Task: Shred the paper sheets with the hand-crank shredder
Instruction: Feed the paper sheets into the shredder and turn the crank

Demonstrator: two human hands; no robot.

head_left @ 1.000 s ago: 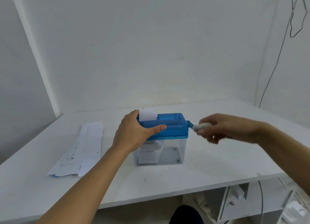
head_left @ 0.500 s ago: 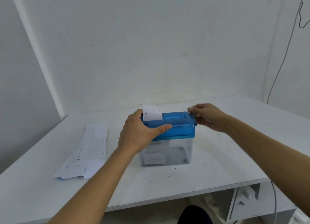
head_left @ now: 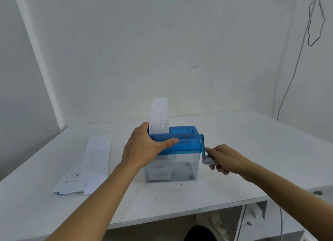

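1. At the middle of the worktop (head_left: 252, 141) stands the shredder (head_left: 182, 145), with a paper sheet (head_left: 159, 116) upright in its slot.
2. The left hand (head_left: 142, 148) clamps the blue lid, thumb along the front.
3. The right hand (head_left: 223, 157) has its fingers curled round the crank handle (head_left: 204, 150), which points down.
4. Spare sheets (head_left: 86, 166) lie toward the left edge.

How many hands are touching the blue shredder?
2. The left hand grips the blue top of the shredder, beside the paper strip sticking up. The right hand holds the crank handle on its right side. Neither is hidden.
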